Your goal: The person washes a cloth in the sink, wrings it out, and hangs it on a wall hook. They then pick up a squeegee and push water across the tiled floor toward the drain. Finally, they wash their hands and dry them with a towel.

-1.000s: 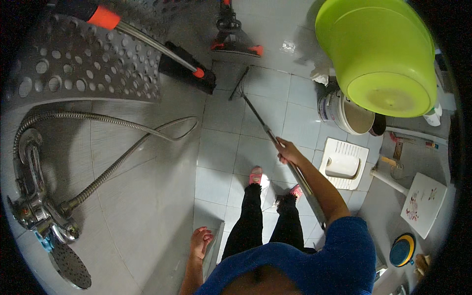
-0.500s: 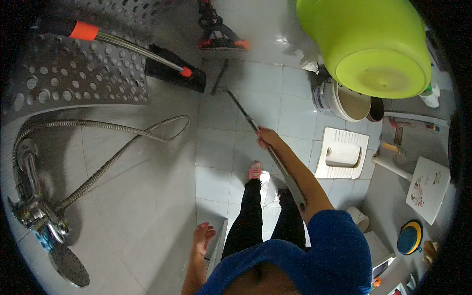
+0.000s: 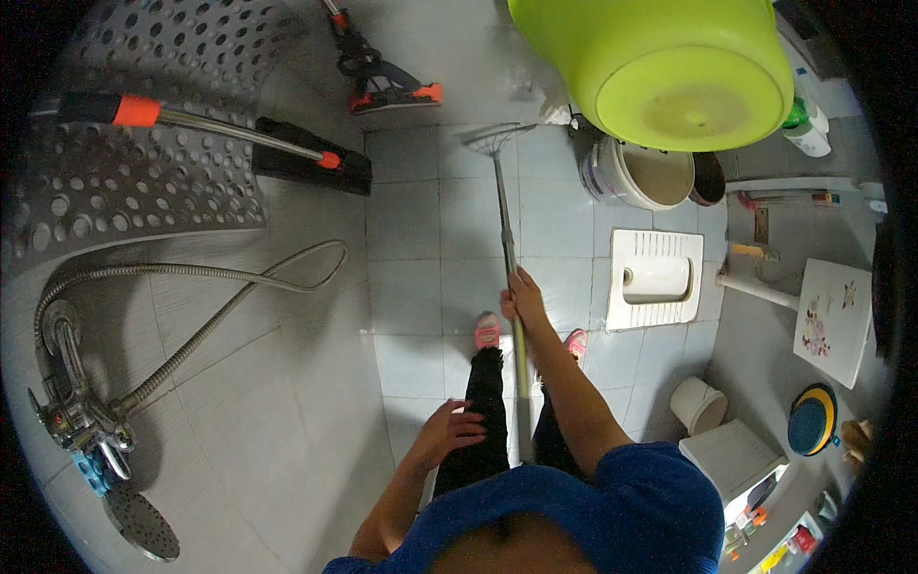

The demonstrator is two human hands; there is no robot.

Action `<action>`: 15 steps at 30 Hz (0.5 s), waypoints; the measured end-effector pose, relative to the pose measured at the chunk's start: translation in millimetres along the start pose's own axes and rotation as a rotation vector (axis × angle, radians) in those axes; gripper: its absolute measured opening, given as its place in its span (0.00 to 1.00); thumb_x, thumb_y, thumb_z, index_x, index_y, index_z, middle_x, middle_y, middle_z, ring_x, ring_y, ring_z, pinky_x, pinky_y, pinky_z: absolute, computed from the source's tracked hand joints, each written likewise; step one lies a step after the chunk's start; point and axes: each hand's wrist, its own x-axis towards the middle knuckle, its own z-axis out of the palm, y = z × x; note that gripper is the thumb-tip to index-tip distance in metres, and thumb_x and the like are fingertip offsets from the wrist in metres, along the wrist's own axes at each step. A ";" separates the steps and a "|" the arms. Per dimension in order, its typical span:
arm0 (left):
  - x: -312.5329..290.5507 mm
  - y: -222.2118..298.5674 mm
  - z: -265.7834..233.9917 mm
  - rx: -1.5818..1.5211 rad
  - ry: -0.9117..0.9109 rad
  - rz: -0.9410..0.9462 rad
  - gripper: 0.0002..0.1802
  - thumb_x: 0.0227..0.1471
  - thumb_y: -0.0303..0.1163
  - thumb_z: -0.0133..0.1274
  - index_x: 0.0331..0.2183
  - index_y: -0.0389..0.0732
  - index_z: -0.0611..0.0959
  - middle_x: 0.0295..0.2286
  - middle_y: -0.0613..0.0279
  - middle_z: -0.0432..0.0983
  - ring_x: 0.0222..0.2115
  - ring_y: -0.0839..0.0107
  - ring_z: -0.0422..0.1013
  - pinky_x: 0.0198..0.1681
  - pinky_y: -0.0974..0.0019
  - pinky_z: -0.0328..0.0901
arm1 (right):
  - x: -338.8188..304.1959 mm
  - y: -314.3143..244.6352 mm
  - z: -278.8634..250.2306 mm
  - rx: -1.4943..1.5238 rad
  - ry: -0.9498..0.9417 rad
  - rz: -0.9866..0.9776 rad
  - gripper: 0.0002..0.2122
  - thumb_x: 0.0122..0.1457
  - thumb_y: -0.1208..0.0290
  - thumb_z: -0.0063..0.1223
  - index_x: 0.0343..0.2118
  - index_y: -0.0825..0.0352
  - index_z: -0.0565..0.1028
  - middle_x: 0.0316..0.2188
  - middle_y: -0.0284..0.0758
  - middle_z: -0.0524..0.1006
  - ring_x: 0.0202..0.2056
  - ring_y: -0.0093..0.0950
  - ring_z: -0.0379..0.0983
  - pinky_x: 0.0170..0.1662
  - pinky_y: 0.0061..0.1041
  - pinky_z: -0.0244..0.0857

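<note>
My right hand (image 3: 522,295) is wrapped round the pole of a long-handled floor squeegee (image 3: 506,215). The pole runs from near my waist out to the far tiles. Its wide, thin head (image 3: 495,141) with slanting braces rests by the far wall, somewhat blurred. My left hand (image 3: 453,430) holds nothing; its fingers are apart, in front of my left thigh. Pink slippers (image 3: 488,330) are on my feet, on either side of the pole.
At the far right a green basin (image 3: 688,91) hangs above a white bucket (image 3: 652,174). A squat toilet (image 3: 655,279) lies in the floor on the right. A shower hose (image 3: 206,340) and a broad-headed tool (image 3: 316,158) are on the left. A small bin (image 3: 698,406) stands near right.
The squeegee head has swung from the left wall side rightward and further out, and the pole now points nearly straight ahead. My left hand has risen inward, toward my thigh.
</note>
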 end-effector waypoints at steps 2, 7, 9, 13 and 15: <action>-8.8 29.8 45.8 -0.155 -0.176 -0.003 0.25 0.52 0.47 0.34 0.44 0.37 0.63 0.34 0.48 0.67 0.32 0.60 0.67 0.39 0.57 0.64 | 23.0 0.9 31.8 0.130 0.009 0.008 0.21 0.55 0.66 0.41 0.51 0.57 0.52 0.12 0.33 0.62 0.08 0.20 0.55 0.10 0.19 0.50; 19.3 101.3 62.6 -0.112 -0.012 0.143 0.20 0.52 0.41 0.36 0.43 0.37 0.65 0.24 0.59 0.67 0.18 0.75 0.63 0.21 0.74 0.63 | 82.2 1.3 86.6 0.499 -0.080 -0.008 0.16 0.55 0.66 0.38 0.46 0.59 0.54 0.12 0.34 0.61 0.10 0.22 0.56 0.10 0.21 0.51; 39.9 114.7 48.6 -0.358 -0.232 0.183 0.20 0.52 0.41 0.35 0.34 0.32 0.69 0.18 0.61 0.64 0.15 0.74 0.60 0.21 0.73 0.60 | 97.7 0.4 105.2 0.460 -0.050 -0.005 0.10 0.55 0.67 0.37 0.39 0.60 0.56 0.12 0.33 0.61 0.10 0.21 0.56 0.11 0.19 0.51; 58.2 133.2 32.5 -0.700 -0.348 0.095 0.15 0.53 0.37 0.35 0.28 0.34 0.67 0.14 0.65 0.58 0.11 0.76 0.53 0.15 0.76 0.54 | 107.6 3.5 125.5 0.144 0.093 -0.072 0.04 0.55 0.69 0.34 0.28 0.61 0.57 0.12 0.33 0.61 0.11 0.21 0.57 0.11 0.17 0.53; 49.8 115.9 18.5 -0.811 -0.378 0.043 0.13 0.53 0.36 0.35 0.25 0.36 0.65 0.14 0.65 0.56 0.11 0.77 0.53 0.14 0.76 0.53 | 99.9 27.2 113.9 0.077 0.104 -0.085 0.04 0.55 0.69 0.33 0.29 0.62 0.57 0.12 0.34 0.61 0.11 0.22 0.58 0.11 0.19 0.54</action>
